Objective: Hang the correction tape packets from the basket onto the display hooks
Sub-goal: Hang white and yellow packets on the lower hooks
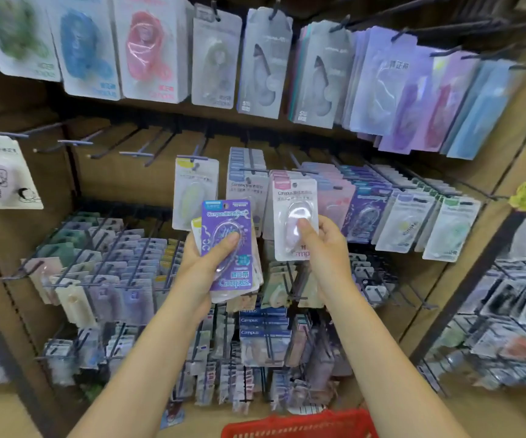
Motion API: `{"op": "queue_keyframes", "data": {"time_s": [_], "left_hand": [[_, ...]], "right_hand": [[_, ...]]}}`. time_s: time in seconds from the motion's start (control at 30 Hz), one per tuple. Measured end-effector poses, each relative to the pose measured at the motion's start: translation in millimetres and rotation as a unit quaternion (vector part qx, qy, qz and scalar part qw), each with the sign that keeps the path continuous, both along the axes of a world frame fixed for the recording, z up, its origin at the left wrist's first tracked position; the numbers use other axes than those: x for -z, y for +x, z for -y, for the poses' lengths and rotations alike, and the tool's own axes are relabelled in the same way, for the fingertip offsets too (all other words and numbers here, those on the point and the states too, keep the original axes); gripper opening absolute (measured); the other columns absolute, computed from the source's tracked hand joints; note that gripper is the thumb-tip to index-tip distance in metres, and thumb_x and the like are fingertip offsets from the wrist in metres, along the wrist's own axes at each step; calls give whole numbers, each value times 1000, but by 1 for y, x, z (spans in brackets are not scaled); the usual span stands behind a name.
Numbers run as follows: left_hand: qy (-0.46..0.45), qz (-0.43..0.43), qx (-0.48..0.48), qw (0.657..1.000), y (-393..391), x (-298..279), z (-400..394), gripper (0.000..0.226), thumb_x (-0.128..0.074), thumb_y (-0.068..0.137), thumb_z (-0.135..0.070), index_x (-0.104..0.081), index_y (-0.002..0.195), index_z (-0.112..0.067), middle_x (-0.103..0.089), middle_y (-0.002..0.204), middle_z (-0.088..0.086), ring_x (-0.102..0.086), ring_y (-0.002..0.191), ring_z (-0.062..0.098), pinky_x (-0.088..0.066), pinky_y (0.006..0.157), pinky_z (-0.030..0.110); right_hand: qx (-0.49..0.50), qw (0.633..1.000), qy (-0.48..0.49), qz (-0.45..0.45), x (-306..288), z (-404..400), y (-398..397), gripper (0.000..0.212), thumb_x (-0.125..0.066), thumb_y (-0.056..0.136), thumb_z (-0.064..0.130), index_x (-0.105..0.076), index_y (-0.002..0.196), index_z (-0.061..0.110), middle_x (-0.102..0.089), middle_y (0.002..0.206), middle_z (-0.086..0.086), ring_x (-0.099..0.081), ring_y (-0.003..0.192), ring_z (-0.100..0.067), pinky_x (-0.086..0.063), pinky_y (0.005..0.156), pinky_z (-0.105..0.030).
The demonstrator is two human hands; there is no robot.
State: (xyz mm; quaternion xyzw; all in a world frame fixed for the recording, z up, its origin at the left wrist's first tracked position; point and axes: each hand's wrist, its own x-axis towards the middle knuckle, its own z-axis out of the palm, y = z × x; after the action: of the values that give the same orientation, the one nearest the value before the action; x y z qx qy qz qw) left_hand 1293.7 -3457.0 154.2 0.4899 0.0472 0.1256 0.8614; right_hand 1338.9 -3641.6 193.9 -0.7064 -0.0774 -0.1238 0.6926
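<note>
My left hand (206,263) grips a small stack of correction tape packets, with a purple Campus packet (228,222) on top under my thumb. My right hand (325,245) pinches a white and pink packet (293,197) by its lower part and holds it upright against the middle row of hooks, in front of a pink stack (334,200). Whether its hole sits on a hook I cannot tell. A red basket (296,426) shows at the bottom edge; its contents are hidden.
The pegboard wall carries several rows of hanging packets. Bare black hooks (75,142) stick out at the middle left. A yellow packet (193,191) hangs just behind my left hand. Another rack (508,311) of packets stands at the right.
</note>
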Motion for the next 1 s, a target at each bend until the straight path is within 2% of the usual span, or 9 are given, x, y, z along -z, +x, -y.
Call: {"op": "queue_keyframes", "data": {"time_s": [0.2,0.27,0.37,0.5,0.6,0.7,0.87,0.93,1.0], "left_hand": [[-1,-22,-2,1000,-3,-1,8,70,-82,67,-35,-57,131,-24,-75,116,4,-76,99,24,-62,68,36],[2,-25,-2,1000,-6,-1,10,67,-82,67,-35,-58,128,-25,-76,113,3,-77,97,23,-62,67,35],[6,-23,-9,1000,-8,-2,12,71,-83,66,-35,-57,132,-24,-76,117,5,-77,99,24,-62,72,38],[11,-20,1,1000,-9,-6,10,67,-82,68,-31,-57,130,-25,-76,113,4,-77,96,23,-63,70,37],[16,-23,11,1000,-11,-7,9,62,-81,69,-30,-59,126,-24,-78,108,3,-78,92,22,-63,69,37],[9,-31,20,999,-12,-7,7,58,-81,69,-30,-62,123,-21,-79,106,5,-77,90,24,-63,72,39],[-7,-31,42,999,-14,-2,12,55,-85,70,-27,-63,120,-19,-79,97,3,-78,85,22,-64,68,37],[-7,-26,47,999,-12,-1,19,65,-92,70,-24,-62,127,-16,-79,102,6,-78,86,24,-63,68,38],[0,-15,51,999,-10,-3,28,73,-87,67,-24,-60,133,-12,-77,109,11,-77,90,28,-63,69,39]], "right_hand": [[24,997,15,65,-1,-3,5,29,-61,100,20,-49,122,33,-70,101,18,-67,88,1,-49,70,-15],[33,995,0,94,-2,-5,6,43,-60,100,17,-46,132,41,-63,117,28,-62,103,0,-48,75,-5],[34,991,-62,118,1,-7,15,40,-59,101,18,-54,138,32,-54,142,14,-48,118,2,-39,90,1],[42,987,-111,105,1,-10,31,38,-62,100,27,-56,137,34,-60,137,7,-54,108,-14,-49,105,-37],[31,985,-146,91,-6,-5,37,43,-61,101,31,-54,142,33,-61,117,5,-57,106,-16,-48,96,-29],[15,979,-188,82,-5,3,28,47,-58,102,28,-49,147,33,-63,127,5,-60,115,-15,-50,100,-32],[48,972,-199,111,11,16,-6,22,-60,100,26,-66,121,29,-65,110,7,-60,86,2,-50,79,-22],[-48,987,-147,48,12,14,-22,6,-64,98,26,-68,102,25,-70,95,1,-63,69,-2,-50,63,-21],[-151,980,-127,-4,14,7,-34,12,-71,93,29,-65,101,23,-70,88,-3,-63,65,-10,-50,55,-25]]}}
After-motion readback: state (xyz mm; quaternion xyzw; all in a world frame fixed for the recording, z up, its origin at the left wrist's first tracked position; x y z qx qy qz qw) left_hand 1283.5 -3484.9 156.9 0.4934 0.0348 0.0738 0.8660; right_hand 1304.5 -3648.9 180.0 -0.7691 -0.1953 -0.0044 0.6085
